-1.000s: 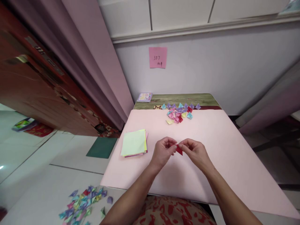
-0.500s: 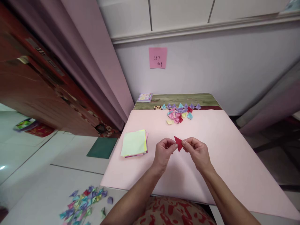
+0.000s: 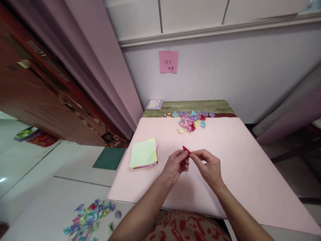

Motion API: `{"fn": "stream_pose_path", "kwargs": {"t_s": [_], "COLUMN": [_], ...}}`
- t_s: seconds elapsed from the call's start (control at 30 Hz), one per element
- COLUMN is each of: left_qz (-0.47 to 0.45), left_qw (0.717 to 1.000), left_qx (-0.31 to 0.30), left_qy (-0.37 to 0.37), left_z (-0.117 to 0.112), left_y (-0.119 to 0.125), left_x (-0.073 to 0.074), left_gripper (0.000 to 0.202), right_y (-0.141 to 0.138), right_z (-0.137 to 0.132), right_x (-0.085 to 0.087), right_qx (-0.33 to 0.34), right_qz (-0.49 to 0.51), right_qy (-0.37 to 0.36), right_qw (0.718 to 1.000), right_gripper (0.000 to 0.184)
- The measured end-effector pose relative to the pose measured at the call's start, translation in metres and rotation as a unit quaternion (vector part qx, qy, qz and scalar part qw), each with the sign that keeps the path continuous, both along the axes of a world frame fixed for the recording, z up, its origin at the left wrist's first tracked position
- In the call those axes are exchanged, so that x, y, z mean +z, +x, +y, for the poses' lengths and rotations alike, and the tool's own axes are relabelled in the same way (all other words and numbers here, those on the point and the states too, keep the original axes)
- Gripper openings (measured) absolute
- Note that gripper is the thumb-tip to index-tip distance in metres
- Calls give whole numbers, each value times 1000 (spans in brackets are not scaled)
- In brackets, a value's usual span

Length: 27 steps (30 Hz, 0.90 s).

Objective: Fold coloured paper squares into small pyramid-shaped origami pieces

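A small piece of folded red paper (image 3: 186,149) is held up over the pink-covered table, its tip pointing up and left. My left hand (image 3: 177,162) pinches it from the left, thumb on top and fingers curled beneath. From the right, my right hand (image 3: 207,166) grips its lower right end between thumb and forefinger. The fingers cover most of the paper, so its full folded shape is hidden. Beyond the hands lies a cluster of small folded paper pieces (image 3: 188,123) in pink, purple, blue, yellow and red.
A stack of square paper sheets (image 3: 143,152), pale green on top, lies at the left of the table cover (image 3: 240,160). Many folded pieces (image 3: 87,219) are heaped on the floor at lower left. A small stack of printed cards (image 3: 154,104) sits at the far left corner.
The red paper has moved slightly left and turned, now showing narrower. My left fingers have curled further under it, and my right hand has shifted left, closer to my left.
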<state>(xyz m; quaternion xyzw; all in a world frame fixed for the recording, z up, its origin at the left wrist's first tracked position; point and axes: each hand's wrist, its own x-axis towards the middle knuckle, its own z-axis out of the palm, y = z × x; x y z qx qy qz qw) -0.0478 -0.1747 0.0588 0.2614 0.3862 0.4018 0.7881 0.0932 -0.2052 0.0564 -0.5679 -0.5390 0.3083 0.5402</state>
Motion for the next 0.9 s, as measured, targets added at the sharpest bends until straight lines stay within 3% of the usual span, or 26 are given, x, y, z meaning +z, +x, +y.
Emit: {"fn": "stream_pose_path", "kwargs": {"t_s": [0.17, 0.27, 0.7, 0.9], "left_qz": [52, 65, 129, 101], "left_qw": [997, 993, 975, 986], "left_qx": [-53, -74, 64, 23], "left_qy": [36, 64, 170, 128], "left_z": [4, 5, 1, -3], "left_y": [-10, -12, 1, 4], "left_x": [9, 13, 9, 8], "left_gripper": [38, 39, 40, 32], "right_y": [7, 9, 2, -3], "right_z": [4, 6, 6, 3], "right_x": [6, 6, -2, 0], "right_qx": [109, 130, 75, 42], "right_qz": [174, 192, 173, 195], "right_qy": [-104, -134, -134, -93], "right_qw": [973, 963, 973, 975], "right_gripper": [38, 38, 37, 32]}}
